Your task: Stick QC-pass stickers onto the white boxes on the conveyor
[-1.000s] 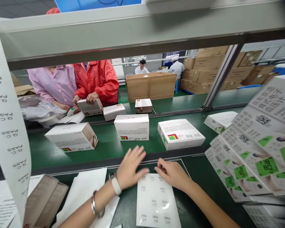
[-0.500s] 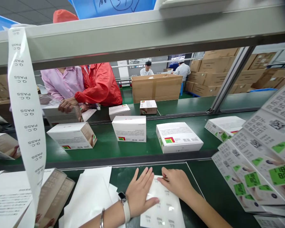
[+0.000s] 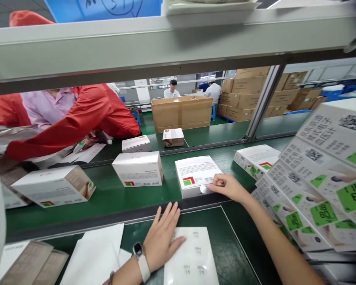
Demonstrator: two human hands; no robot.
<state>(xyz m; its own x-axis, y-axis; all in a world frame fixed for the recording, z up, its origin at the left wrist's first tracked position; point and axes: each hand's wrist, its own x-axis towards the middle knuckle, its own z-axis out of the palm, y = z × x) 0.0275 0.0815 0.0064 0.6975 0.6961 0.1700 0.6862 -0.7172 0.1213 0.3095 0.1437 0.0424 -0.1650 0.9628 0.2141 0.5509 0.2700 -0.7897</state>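
Observation:
My left hand [image 3: 163,237] lies flat with fingers stretched out, its thumb over the edge of a sheet of QC PASS stickers [image 3: 192,257] on the green work surface. My right hand [image 3: 227,187] pinches a small round white sticker [image 3: 204,189] between thumb and fingertips. That sticker is at the near lower edge of a white printed box [image 3: 197,170] lying flat on the belt; whether it touches the box I cannot tell. Blank white sheets [image 3: 91,253] lie left of my left hand.
More white boxes stand on the green belt [image 3: 101,194], including an upright box [image 3: 139,169]. Stacked printed boxes [image 3: 320,190] rise at the right. A shelf beam [image 3: 166,43] crosses above. Across the belt, a person in a red jacket [image 3: 97,111] leans over papers.
My right hand has left the sticker sheet and moved forward to the box, carrying a sticker. My left hand stays by the sheet. The view has shifted, and the person in red leans further over.

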